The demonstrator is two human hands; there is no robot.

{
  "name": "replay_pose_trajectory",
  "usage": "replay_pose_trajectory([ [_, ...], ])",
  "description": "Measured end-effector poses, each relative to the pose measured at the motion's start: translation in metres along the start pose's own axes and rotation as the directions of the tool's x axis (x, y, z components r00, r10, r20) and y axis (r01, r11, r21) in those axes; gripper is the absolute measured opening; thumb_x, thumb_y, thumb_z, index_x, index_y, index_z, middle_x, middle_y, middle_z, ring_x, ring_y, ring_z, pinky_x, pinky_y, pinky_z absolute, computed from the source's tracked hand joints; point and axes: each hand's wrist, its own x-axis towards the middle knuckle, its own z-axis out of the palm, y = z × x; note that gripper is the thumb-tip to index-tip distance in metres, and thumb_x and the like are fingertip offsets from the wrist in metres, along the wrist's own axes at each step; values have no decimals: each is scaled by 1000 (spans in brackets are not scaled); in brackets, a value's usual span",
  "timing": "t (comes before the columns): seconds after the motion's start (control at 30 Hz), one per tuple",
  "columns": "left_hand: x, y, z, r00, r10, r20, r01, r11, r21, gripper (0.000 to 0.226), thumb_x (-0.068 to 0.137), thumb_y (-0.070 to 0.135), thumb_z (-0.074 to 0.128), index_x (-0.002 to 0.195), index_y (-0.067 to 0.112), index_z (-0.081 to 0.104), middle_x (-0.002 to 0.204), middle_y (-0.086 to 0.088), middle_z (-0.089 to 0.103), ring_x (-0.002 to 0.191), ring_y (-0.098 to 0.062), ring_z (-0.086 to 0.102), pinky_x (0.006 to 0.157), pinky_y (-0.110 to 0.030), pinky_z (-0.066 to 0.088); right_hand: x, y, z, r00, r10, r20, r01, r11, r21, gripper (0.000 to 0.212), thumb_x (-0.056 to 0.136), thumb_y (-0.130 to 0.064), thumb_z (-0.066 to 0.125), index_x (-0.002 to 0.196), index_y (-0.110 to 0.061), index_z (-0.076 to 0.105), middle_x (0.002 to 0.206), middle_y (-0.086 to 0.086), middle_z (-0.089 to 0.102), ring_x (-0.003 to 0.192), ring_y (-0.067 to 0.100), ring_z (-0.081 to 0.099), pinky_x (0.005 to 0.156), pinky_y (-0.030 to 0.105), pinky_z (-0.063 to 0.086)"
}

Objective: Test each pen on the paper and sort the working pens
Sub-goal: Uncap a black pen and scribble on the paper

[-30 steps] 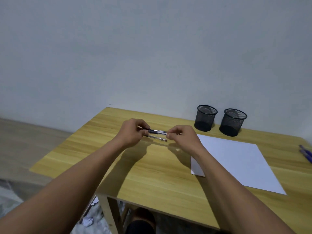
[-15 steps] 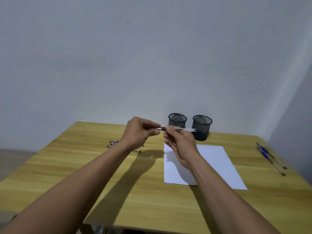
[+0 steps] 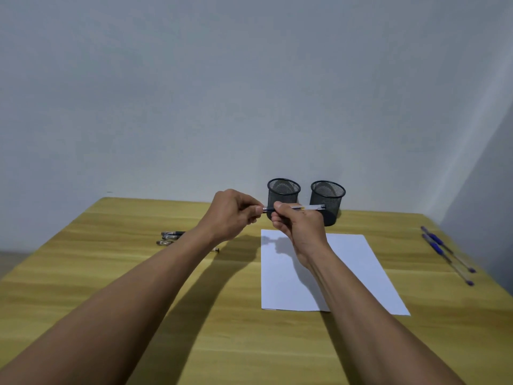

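Once I had lifted the pen point(image 3: 294, 208) clear of the table point(image 3: 222, 315), both hands met at centre frame, just in front of the two mesh cups. A second before, my hands had been low over the pile at the left, fingers on two pens at once; half a second before, one pen was already up and level between them. At this moment it lay horizontal, tail pointing right across the face of the left mesh cup point(image 3: 283, 190) toward the right mesh cup point(image 3: 327, 195).

Grip: left hand point(image 3: 233, 215) was curled closed, thumb and forefinger pinching the dark cap end. Right hand point(image 3: 298, 226) was closed round the clear barrel, thumb on top. Whether the cap had begun to separate, I could not tell.

Judgement: this was the uncapping step, so no test stroke had yet been made. The paper point(image 3: 347, 268) below my right wrist showed no marks.

Remaining stock: the dark-capped pens point(image 3: 170, 237) lay in a small cluster at left of centre, partly hidden by my left forearm. Two blue pens point(image 3: 444, 248) lay at the right edge, well apart from the paper. Neither cup appeared to hold a pen, though the mesh hid their floors. Sorting looked barely started.
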Motion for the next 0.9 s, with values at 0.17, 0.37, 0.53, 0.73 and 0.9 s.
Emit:
replay_pose_trajectory([
  [0.17,17,-15,-1,998,-24,52,25,999,-19,15,90,17,69,78,15,79,67,-10,72,58,-15,59,71,-48,57,13,6,1,1000,16,-13,-16,1000,-4,11,90,-3,73,79,1,71,65,12,65,49,10,59,56,17,56],
  [0.37,24,-24,1,997,-24,77,27,999,-29,14,89,18,70,81,10,78,69,-11,73,59,-17,61,73,-51,58,19,12,1,999,27,-29,-27,1000,6,11,90,-2,72,79,1,71,65,12,63,48,10,58,55,17,55],
  [0.53,25,-25,5,997,-79,26,83,956,-283,9,85,5,75,92,7,78,78,-13,75,72,-17,70,77,-31,60,20,17,2,999,26,-24,-24,997,73,8,91,-4,72,83,0,72,67,10,66,56,12,62,58,18,56],
  [0.73,24,-31,9,993,-108,49,117,946,-304,9,86,0,71,91,4,77,76,-13,73,71,-18,69,80,-32,60,22,21,-4,1000,10,-19,-9,1000,6,6,88,-4,75,84,-2,75,69,9,66,59,12,61,61,17,57],
  [0.9,26,-30,4,985,-144,93,165,947,-276,12,88,-1,68,96,-9,73,67,-10,68,59,-12,62,66,-24,57,23,22,-1,999,27,-37,-27,1000,15,6,88,-1,74,82,0,75,68,11,65,56,12,60,59,17,57],
])
